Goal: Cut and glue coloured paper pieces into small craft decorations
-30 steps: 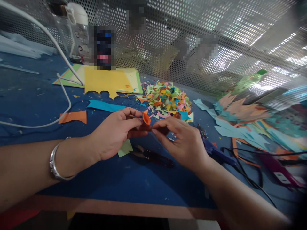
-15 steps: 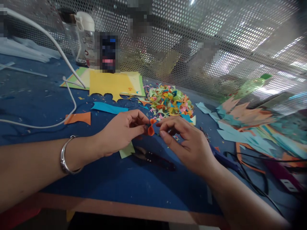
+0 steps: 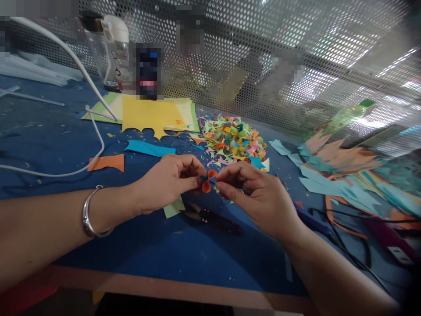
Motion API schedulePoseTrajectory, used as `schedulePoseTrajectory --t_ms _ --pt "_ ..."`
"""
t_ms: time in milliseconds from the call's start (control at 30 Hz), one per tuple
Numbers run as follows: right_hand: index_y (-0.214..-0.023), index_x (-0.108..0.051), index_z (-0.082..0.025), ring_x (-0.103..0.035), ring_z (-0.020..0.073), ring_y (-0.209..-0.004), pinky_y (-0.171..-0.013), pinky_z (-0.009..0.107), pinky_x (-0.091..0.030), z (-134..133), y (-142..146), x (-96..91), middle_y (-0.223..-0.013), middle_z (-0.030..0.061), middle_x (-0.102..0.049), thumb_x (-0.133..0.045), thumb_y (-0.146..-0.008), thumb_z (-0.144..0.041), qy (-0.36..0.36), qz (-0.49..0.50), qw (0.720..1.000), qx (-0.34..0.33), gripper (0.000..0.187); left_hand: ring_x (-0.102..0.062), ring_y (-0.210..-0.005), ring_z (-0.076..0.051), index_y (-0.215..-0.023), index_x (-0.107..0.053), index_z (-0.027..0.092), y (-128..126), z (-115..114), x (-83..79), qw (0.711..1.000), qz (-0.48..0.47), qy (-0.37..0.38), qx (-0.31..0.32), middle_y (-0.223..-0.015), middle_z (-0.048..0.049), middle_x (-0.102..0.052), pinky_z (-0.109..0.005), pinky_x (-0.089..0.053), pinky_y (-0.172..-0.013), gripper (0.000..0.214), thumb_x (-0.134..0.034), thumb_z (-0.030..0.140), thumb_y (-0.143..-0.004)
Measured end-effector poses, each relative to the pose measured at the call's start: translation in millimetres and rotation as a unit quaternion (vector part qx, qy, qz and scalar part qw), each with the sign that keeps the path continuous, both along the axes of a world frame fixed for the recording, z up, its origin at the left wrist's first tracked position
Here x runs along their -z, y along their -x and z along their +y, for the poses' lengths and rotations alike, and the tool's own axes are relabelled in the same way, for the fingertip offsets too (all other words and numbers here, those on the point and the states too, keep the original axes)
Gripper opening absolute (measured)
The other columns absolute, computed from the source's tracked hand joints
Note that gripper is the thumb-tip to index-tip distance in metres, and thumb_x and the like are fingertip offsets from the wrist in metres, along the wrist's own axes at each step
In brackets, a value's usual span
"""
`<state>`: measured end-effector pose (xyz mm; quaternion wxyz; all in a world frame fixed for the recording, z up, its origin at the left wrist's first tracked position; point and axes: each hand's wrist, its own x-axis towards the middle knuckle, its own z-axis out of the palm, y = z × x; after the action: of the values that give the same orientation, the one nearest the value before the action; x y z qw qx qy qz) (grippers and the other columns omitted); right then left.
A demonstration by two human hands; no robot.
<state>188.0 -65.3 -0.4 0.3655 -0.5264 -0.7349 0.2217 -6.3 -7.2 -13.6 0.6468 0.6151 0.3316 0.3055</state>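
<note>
A small folded orange paper piece is pinched between the fingertips of both hands over the blue table. My left hand, with a silver bracelet on its wrist, grips it from the left. My right hand grips it from the right, fingers curled. Just behind them lies a heap of small coloured paper pieces. Dark scissors and a pale green paper scrap lie under the hands.
Yellow and green paper sheets, a blue strip and an orange scrap lie at the left. A white cable curves across. Bottles stand by the perforated metal screen. Paper offcuts, a glue gun and cords lie at the right.
The orange piece was turned and lowered between my fingertips, its folded lobe now pointing down. Both hands came slightly closer together. The view shifted a little.
</note>
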Motion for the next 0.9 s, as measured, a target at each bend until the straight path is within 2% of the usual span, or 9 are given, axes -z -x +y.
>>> schedulePoseTrajectory --t_ms 233,533,667,900 --pt "-0.085 -0.064 -0.020 -0.058 0.0086 -0.056 -0.051 0.022 -0.043 -1 0 -3.4 -0.071 -0.0026 -0.065 -0.066 -0.088 -0.023 -0.003 -0.009 1.000 0.000 0.005 -0.063 -0.068 -0.011 -0.080 -0.064 0.016 -1 -2 -1.6 1.000 -0.003 0.028 -0.005 -0.073 -0.0001 -0.070 -0.024 -0.047 -0.066 0.004 -0.067 0.014 -0.078" --pt "-0.086 -0.064 -0.021 -0.058 0.0092 -0.060 -0.055 0.023 -0.045 -2 0 -1.2 -0.074 -0.0026 -0.065 -0.065 -0.089 -0.024 0.006 -0.008 1.000 -0.015 0.005 -0.059 -0.063 -0.010 -0.076 -0.064 0.015 -1 -2 -6.9 0.999 0.039 0.004 0.014 -0.068 0.0003 -0.068 -0.022 -0.046 -0.062 0.006 -0.062 0.010 -0.077" --pt "-0.086 -0.064 -0.021 -0.058 0.0100 -0.063 -0.057 0.023 -0.046 -3 -1 -1.5 -0.076 -0.0022 -0.066 -0.065 -0.088 -0.022 0.006 -0.015 1.000 -0.020 0.003 -0.058 -0.061 -0.010 -0.073 -0.063 0.016 -2 -3 -10.2 0.998 0.055 0.016 0.016 -0.065 0.0015 -0.066 -0.022 -0.046 -0.061 0.010 -0.059 0.007 -0.075" --pt "-0.085 -0.061 -0.020 -0.058 0.0087 -0.064 -0.059 0.021 -0.048 -3 -1 -1.7 -0.075 -0.0026 -0.062 -0.066 -0.087 -0.023 0.066 0.028 0.996 -0.046 0.006 -0.057 -0.061 -0.008 -0.077 -0.059 0.015 -2 -3 -13.6 0.994 0.092 0.047 0.042 -0.065 0.0039 -0.064 -0.021 -0.046 -0.062 0.010 -0.056 0.006 -0.077"
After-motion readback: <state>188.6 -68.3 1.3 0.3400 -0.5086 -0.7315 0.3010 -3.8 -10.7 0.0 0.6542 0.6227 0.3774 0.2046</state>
